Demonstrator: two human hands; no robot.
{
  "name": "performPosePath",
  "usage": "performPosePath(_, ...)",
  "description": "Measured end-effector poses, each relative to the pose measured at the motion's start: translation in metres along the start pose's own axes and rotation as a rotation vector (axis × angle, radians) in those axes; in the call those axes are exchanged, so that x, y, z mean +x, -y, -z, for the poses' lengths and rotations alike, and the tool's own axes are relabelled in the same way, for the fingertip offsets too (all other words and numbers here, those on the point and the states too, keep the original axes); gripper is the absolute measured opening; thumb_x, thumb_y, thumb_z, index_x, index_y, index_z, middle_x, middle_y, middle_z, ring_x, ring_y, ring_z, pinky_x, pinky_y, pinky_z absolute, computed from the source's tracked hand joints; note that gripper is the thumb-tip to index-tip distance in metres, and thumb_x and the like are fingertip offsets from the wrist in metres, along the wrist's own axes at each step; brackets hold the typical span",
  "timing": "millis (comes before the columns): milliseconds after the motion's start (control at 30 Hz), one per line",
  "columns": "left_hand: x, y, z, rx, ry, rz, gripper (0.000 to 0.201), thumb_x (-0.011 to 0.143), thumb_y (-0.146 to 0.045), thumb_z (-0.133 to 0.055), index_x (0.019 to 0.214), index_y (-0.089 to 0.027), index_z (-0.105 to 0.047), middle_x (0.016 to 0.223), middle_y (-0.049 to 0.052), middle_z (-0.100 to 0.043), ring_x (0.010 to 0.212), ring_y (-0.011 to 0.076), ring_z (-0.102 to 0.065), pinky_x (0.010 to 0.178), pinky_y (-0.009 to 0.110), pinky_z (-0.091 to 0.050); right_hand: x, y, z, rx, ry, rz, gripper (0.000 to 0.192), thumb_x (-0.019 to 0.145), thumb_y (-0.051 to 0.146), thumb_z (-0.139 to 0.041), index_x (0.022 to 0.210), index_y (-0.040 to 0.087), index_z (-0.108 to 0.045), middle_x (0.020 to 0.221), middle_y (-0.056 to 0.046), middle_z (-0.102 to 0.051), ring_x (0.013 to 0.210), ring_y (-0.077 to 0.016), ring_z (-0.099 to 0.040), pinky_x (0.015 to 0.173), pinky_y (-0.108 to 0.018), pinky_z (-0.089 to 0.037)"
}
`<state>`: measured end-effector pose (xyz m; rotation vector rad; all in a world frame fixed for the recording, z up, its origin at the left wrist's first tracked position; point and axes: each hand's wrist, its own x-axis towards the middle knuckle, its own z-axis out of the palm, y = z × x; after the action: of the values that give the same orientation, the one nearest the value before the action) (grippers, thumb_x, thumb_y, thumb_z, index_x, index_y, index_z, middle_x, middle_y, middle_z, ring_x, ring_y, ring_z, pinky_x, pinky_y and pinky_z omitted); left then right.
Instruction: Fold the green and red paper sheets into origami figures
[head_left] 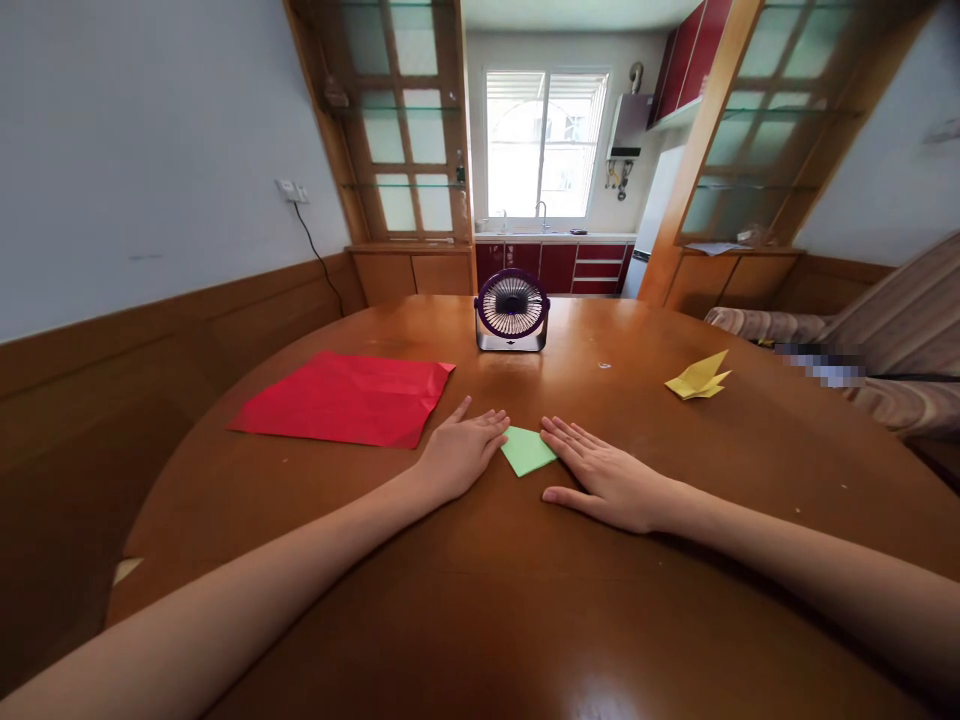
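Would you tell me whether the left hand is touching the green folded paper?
Touching: in the head view, the left hand lies flat with its fingertips on the left edge of the green folded paper.

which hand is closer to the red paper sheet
Left. The left hand lies flat just right of the red paper sheet, near its front corner. The right hand lies farther right, beyond the green folded paper.

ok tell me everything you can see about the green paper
The green paper is a small, pale green folded piece, flat on the brown wooden table, with a pointed corner toward the person. It lies between the two flat hands: the left hand touches its left edge, and the right hand touches its right edge with its fingertips.
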<state>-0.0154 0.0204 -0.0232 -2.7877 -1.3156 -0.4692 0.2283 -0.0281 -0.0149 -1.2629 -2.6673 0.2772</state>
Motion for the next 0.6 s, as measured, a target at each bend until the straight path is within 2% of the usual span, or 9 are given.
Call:
performPosePath(100,0.006,0.002,-0.001,0.076,-0.042,-0.002,0.039,0.102,-0.029,-0.032,0.126,-0.021,-0.062,0.132,0.003,-0.060,0.124,0.0183,-0.056,0.120,0.043,-0.016,0.000,0.000,0.000,-0.003,-0.007,0.005,0.088,0.090,0.071,-0.034,0.152,0.010,-0.022,0.158,-0.014,-0.015,0.147,-0.0294,-0.012,0.122,-0.046,-0.017)
performPosePath(200,0.009,0.004,-0.001,0.172,-0.068,-0.009,0.036,0.100,-0.030,-0.037,0.120,-0.021,-0.066,0.129,0.003,-0.062,0.127,0.0226,-0.053,0.118,0.046,-0.020,0.000,0.001,0.000,-0.019,0.005,0.002,0.089,0.090,0.071,-0.033,0.152,0.008,-0.021,0.158,-0.015,-0.014,0.147,-0.0289,-0.012,0.122,-0.046,-0.017)
performPosePath(433,0.012,0.005,0.001,0.280,-0.123,0.036,0.037,0.097,-0.029,-0.044,0.126,-0.014,-0.061,0.141,0.013,-0.051,0.135,0.0279,-0.044,0.117,0.052,-0.020,0.000,0.001,0.001,-0.006,0.011,-0.001,0.090,0.090,0.071,-0.034,0.152,0.008,-0.021,0.158,-0.015,-0.013,0.147,-0.0301,-0.011,0.122,-0.047,-0.016)
performPosePath(600,0.021,0.012,0.003,0.260,-0.100,0.105,0.038,0.095,-0.023,-0.041,0.127,-0.014,-0.060,0.139,0.014,-0.053,0.131,0.0280,-0.049,0.115,0.053,-0.024,0.000,0.000,0.000,-0.009,-0.014,0.025,0.088,0.090,0.070,-0.034,0.152,0.009,-0.022,0.158,-0.015,-0.014,0.147,-0.0301,-0.012,0.121,-0.047,-0.017)
